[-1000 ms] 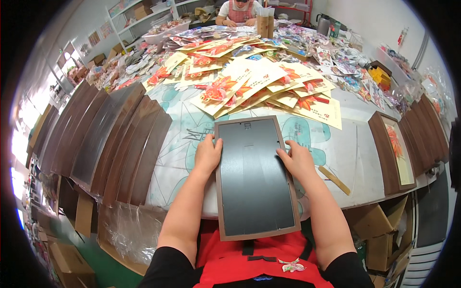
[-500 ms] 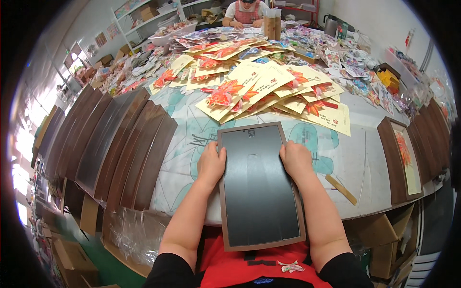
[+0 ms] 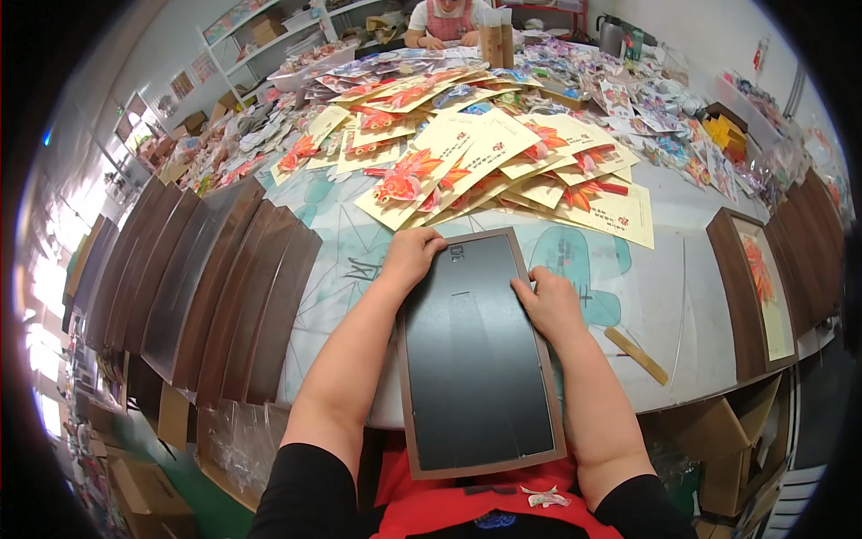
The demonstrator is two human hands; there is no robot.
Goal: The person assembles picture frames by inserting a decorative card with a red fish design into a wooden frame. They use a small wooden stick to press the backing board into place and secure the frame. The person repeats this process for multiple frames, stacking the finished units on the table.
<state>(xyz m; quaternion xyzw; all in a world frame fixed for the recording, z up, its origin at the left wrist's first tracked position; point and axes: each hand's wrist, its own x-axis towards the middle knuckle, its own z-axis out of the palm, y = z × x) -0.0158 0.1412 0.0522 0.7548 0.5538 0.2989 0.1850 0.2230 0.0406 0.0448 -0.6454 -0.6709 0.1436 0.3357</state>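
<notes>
Frame (image 3: 476, 377) before card pile (image 3: 485, 157), stick (image 3: 636, 356) at right

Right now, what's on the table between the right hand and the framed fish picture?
In the head view, a flat tan stick lies on the table between the right hand and the framed fish picture, plus a thin line I can't identify.

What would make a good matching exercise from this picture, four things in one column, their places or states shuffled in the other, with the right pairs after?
Column one
1. Nearest picture frame
2. Cream goldfish cards
3. Flat tan strip
4. Grey jug

Column two
A. Lying to the right of the right hand
B. Held, black side up
C. Standing upright, far right
D. Heaped in an overlapping pile

Right pairs: 1-B, 2-D, 3-A, 4-C
</notes>
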